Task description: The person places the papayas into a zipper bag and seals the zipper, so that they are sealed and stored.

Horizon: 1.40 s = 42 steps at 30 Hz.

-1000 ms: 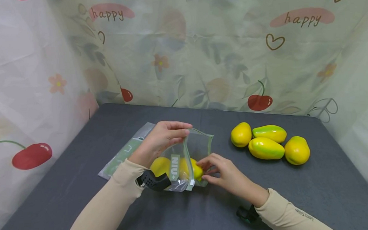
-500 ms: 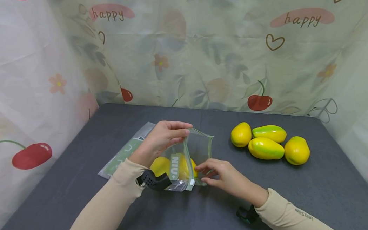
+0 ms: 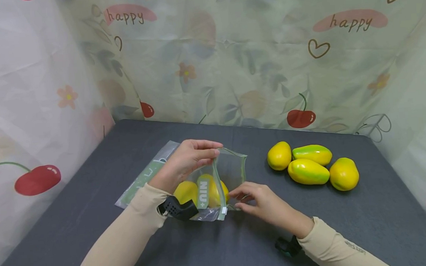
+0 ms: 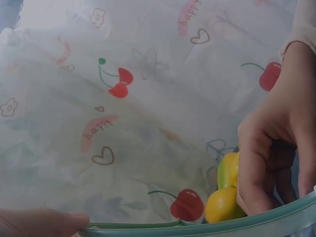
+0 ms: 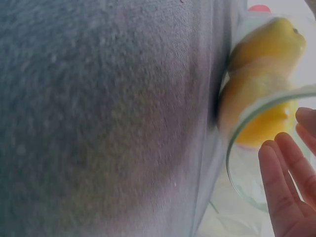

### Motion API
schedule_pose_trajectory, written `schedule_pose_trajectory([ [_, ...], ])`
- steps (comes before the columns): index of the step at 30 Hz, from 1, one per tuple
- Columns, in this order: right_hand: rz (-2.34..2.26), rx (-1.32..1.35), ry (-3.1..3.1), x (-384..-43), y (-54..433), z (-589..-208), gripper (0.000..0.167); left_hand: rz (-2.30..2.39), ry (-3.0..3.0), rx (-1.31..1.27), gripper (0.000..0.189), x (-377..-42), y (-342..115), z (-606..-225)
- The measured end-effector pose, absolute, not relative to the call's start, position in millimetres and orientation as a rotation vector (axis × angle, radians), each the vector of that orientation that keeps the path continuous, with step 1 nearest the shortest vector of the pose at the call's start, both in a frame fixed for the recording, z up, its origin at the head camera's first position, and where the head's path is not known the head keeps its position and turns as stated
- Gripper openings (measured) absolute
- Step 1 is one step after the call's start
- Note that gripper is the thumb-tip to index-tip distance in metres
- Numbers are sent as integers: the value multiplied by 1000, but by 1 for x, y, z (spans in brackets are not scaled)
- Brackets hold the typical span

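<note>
A clear zip bag (image 3: 233,166) with green edging and a "NIU+" label stands with its mouth facing right. My left hand (image 3: 186,162) pinches the upper rim of that mouth between thumb and fingers. Two yellow mango-like fruits lie inside; the nearer fruit (image 3: 216,194) sits just behind the opening. At the mouth is my right hand (image 3: 261,201), its fingers loosely bent and holding nothing. In the right wrist view its fingertips (image 5: 267,150) extend into the opening, a small gap from the nearer fruit (image 5: 266,116).
Right of the bag, several more fruits sit clustered: two rounder yellow ones, including one yellow fruit (image 3: 343,174), and two longer green-tinged ones, such as this elongated fruit (image 3: 308,172). Behind the left forearm lies a flat plastic bag (image 3: 142,178). Printed curtains surround the dark table (image 3: 220,250).
The nearer fruit has shifted left, deeper into the bag, ahead of my right fingertips. Those fingers have since come slightly away from it. My left hand has stayed put on the rim.
</note>
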State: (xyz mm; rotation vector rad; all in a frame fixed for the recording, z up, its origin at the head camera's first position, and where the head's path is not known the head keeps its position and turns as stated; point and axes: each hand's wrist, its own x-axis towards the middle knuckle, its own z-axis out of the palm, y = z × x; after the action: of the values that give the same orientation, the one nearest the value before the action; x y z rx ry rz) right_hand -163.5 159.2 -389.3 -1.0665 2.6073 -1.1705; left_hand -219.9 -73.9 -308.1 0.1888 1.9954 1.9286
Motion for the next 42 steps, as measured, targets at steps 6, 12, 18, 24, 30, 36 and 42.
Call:
schedule_pose_trajectory([
  [6,-1185,-1029,2662,-164,172,-383,32,1922,1996,184,29,-219,-74,-308],
  [12,-1193,-977,2775,-165,187,-373,35,1923,1995,178,29,-220,-73,-310],
  [18,-1234,-894,2881,-164,207,-359,35,1941,1969,185,30,-220,-75,-310],
  [24,-1267,-830,2981,-165,229,-349,36,1936,1971,192,30,-219,-75,-310],
  [30,-1336,-769,3071,-166,252,-341,41,1935,1972,190,30,-219,-75,-310],
  [36,-1444,-723,3120,-170,273,-339,46,1936,1970,196,30,-219,-75,-310],
  [42,-1460,-627,3158,-173,289,-347,48,1937,1968,201,30,-218,-75,-309],
])
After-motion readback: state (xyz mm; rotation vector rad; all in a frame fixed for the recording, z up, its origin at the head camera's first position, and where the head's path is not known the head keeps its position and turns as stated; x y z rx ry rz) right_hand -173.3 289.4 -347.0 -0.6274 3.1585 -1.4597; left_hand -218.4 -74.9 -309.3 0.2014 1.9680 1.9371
